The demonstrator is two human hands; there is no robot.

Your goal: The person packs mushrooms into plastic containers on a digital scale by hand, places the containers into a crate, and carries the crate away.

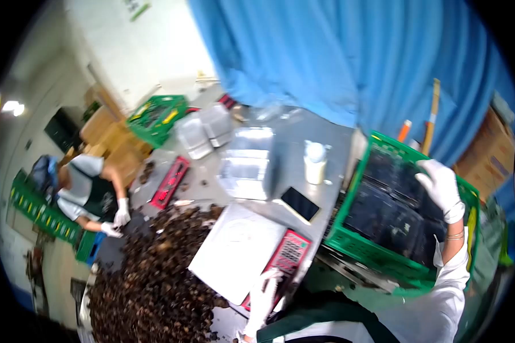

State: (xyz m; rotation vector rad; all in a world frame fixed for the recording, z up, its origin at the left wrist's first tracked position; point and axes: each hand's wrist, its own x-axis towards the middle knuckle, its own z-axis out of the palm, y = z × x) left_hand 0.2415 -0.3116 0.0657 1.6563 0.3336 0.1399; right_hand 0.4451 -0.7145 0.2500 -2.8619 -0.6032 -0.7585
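My right hand (442, 188), in a white glove, reaches over a green plastic crate (340, 231) on the right. Its thumb and fingers are apart, above or touching the dark, flat boxes (377, 208) packed inside; I cannot tell which. My left hand (261, 297), also gloved, lies at the red keypad panel (289, 251) of a weighing scale. Its fingers are stretched out and slightly blurred, with nothing visible in them. The scale's flat white pan (237, 251) bears nothing. Left of it spreads a large heap of small dark brown lumpy pieces (154, 280).
Clear plastic boxes (246, 166), a white bottle (315, 163) and a phone (300, 204) stand or lie behind the scale. A second red scale panel (170, 182) is farther left. A co-worker in white gloves (122, 212) works at the heap's far side. Blue curtain (303, 51) hangs behind.
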